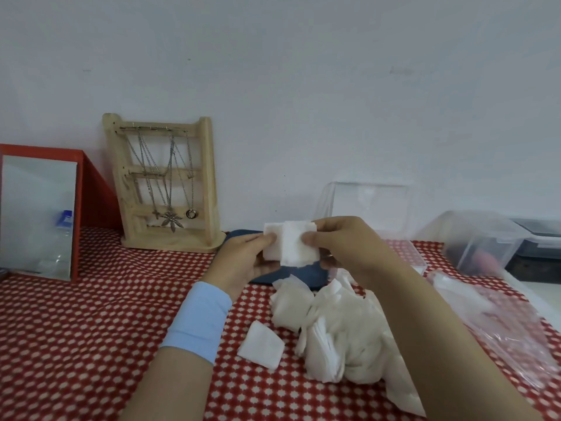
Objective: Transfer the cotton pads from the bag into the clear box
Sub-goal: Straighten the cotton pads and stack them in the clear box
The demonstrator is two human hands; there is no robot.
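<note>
Both hands hold square white cotton pads (pixel 291 243) up above the table. My left hand (pixel 243 259) grips the left side of the small stack, and my right hand (pixel 343 244) pinches the front pad by its right edge. A loose heap of cotton pads (pixel 337 326) lies on the red patterned cloth below my hands, with one single pad (pixel 261 344) apart at its left. The empty clear plastic bag (pixel 501 323) lies crumpled at the right. The clear box (pixel 406 253) stands behind my right hand with its lid (pixel 370 205) raised against the wall.
A wooden jewellery stand (pixel 167 183) with necklaces stands at the back left, beside a red-framed mirror (pixel 39 214). A dark blue flat object (pixel 291 275) lies under my hands. A larger clear storage bin (pixel 479 241) sits at the back right, near the table's right edge.
</note>
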